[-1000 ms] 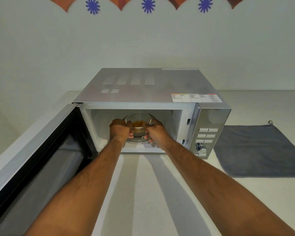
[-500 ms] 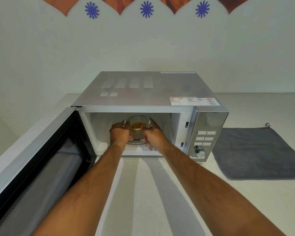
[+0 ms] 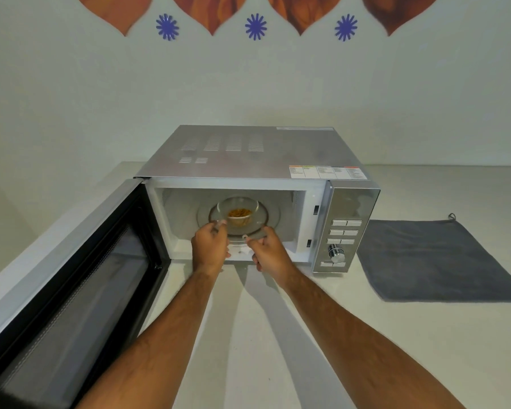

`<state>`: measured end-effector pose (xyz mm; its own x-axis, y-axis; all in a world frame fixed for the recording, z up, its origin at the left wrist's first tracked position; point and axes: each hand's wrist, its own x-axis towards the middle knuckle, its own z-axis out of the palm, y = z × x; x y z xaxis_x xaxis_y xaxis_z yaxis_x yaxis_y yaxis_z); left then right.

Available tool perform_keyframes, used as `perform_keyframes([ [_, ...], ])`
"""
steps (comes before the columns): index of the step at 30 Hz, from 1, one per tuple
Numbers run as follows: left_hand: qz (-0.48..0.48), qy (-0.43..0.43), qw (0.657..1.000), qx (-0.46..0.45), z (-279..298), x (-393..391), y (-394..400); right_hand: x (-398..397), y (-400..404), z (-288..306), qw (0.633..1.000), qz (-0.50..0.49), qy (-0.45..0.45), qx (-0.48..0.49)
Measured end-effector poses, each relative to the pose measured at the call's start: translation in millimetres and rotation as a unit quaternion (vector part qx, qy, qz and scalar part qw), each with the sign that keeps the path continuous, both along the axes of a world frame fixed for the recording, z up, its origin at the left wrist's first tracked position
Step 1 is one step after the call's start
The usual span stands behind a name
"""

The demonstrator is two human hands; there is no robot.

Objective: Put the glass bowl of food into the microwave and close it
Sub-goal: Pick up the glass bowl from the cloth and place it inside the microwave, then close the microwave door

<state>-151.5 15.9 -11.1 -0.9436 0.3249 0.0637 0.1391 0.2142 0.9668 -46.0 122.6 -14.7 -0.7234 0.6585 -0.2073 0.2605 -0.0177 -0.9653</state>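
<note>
The left hand [image 3: 210,246] and right hand [image 3: 267,250] sit at the mouth of the microwave [image 3: 257,184], fingers loosely curled and holding nothing, though the left fingertips may just touch the turntable [image 3: 275,215]; the view is too poor to say. The bowl [image 3: 238,214] stands inside on the turntable, apart from both hands. The placing looks done; the door [image 3: 71,278], swung wide left, is yet to close.

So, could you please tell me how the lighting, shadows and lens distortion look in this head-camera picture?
Head view: soft, even light; the forearms cast two pale shadow bands on the counter toward the microwave. The wide lens bows the open door outward at left. The glass bowl inside stays readable, without strong glare; the left hand and right hand look slightly soft.
</note>
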Motion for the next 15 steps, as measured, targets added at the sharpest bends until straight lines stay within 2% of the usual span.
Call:
perform_keyframes([
  [4,-0.004,0.011,1.000,-0.023,-5,23,-13,22,-17,-9,0.999,0.015,-0.016,0.041],
  [10,-0.003,-0.033,0.999,-0.017,-18,55,-34,64,-43,-33,0.986,0.055,-0.059,0.148],
  [13,-0.003,-0.046,0.999,-0.009,-21,69,-45,84,-48,-43,0.968,0.049,-0.099,0.224],
  [15,-0.011,-0.046,0.999,-0.005,-21,77,-51,97,-48,-50,0.942,0.052,-0.133,0.302],
])
